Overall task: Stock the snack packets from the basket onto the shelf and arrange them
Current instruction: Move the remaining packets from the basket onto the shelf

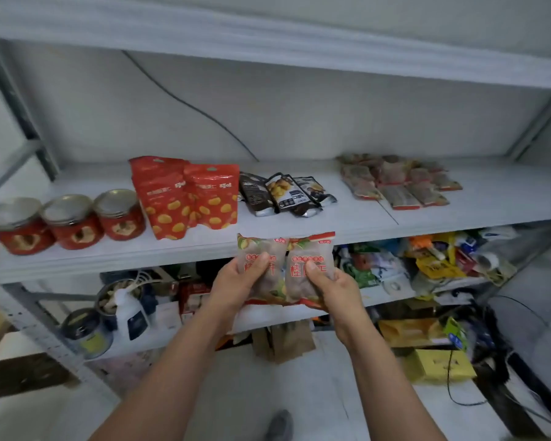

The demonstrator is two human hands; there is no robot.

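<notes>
Mid-frame, our left hand (236, 283) pinches a crinkly translucent snack packet (279, 281), thumb on front. Our right hand (334, 291) pinches a second snack packet (299, 283) alongside.

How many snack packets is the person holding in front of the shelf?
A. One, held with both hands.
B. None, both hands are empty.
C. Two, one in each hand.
C: the left hand grips one translucent packet, and the right hand grips a second packet beside it.
</notes>
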